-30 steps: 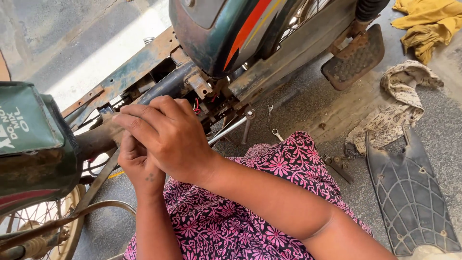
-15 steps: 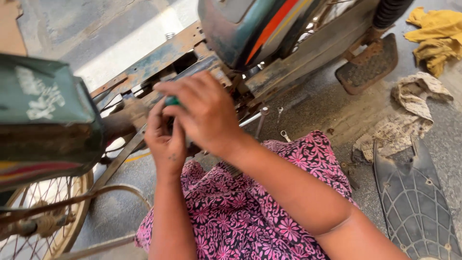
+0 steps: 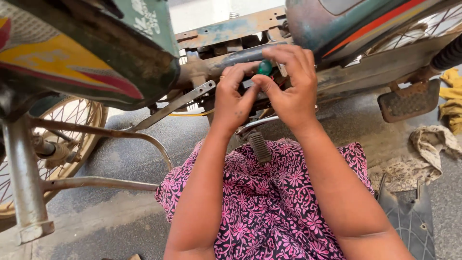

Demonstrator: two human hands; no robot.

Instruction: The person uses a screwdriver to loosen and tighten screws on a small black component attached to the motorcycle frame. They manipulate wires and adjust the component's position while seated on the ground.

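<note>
2 hands are working at the motorcycle frame (image 3: pixel 226 30): right hand (image 3: pixel 291 91) is pinching a green screwdriver handle (image 3: pixel 264 67); left hand (image 3: pixel 232 98) is half-curled, fingertips steadying it.

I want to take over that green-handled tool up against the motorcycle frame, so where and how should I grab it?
Probably by the green handle, the only part showing; the shaft is hidden among the frame parts. It sits between the left hand and right hand, with the fuel tank overhead, so come from below, the person's side, and pinch the rounded end between thumb and fingertips.
</note>
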